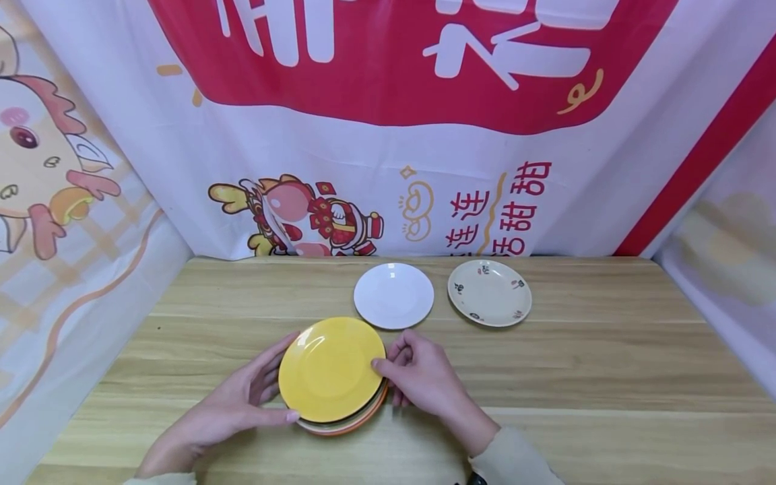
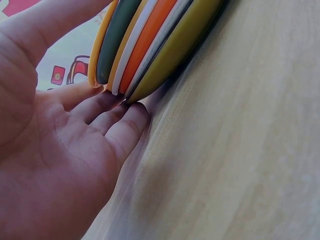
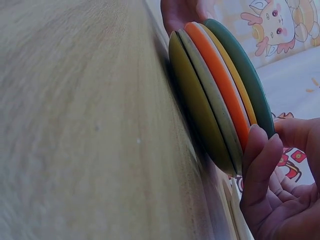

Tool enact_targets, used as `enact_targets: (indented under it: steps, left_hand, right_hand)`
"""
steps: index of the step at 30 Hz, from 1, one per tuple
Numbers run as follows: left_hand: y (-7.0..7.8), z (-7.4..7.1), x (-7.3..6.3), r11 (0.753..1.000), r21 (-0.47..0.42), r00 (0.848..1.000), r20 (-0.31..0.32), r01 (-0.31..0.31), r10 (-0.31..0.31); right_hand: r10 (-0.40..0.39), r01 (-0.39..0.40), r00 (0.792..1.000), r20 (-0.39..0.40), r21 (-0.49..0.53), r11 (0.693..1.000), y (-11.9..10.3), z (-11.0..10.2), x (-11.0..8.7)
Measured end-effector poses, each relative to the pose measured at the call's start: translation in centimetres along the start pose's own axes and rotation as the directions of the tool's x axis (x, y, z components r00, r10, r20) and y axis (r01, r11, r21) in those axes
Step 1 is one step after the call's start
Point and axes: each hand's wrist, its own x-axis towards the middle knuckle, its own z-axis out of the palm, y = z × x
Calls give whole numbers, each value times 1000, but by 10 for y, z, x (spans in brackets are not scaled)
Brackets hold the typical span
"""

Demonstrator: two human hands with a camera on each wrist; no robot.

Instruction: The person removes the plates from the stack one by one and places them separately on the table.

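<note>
A stack of several plates stands on the table in front of me, a yellow plate (image 1: 332, 369) on top. Below it the left wrist view shows the rims of a dark green plate (image 2: 117, 42), an orange plate (image 2: 145, 47) and, lowest, an olive plate (image 2: 180, 47), among others. My left hand (image 1: 236, 397) holds the left side, thumb at the near rim and fingertips along the stacked edges. On the opposite side my right hand (image 1: 427, 377) grips the rims, thumb over the yellow plate's edge and fingers bent at the side.
Behind the stack lies a white plate (image 1: 394, 296). To its right is a cream plate (image 1: 490, 294) with small printed figures. A printed cloth (image 1: 339, 148) hangs along the back of the wooden table (image 1: 582, 364), and more cloth (image 1: 79, 283) hangs at the left.
</note>
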Motion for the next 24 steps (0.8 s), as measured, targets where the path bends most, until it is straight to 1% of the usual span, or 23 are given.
enact_targets:
  steps: [5, 12, 20, 24]
  left_hand:
    - [0, 0, 0, 1000, 10, 1000, 0, -5, 5]
    - [0, 0, 0, 1000, 16, 1000, -3, -6, 6]
    - [-2, -1, 0, 1000, -1, 1000, 10, -17, 17]
    - [-1, -1, 0, 1000, -13, 1000, 13, -8, 9]
  right_hand:
    - [-11, 11, 1000, 4, 14, 1000, 0, 0, -1]
    - [-6, 5, 1000, 13, 24, 1000, 1, -1, -1]
    - [-24, 23, 1000, 17, 61, 998, 0, -1, -2]
    - [-10, 9, 1000, 15, 69, 998, 0, -2, -2]
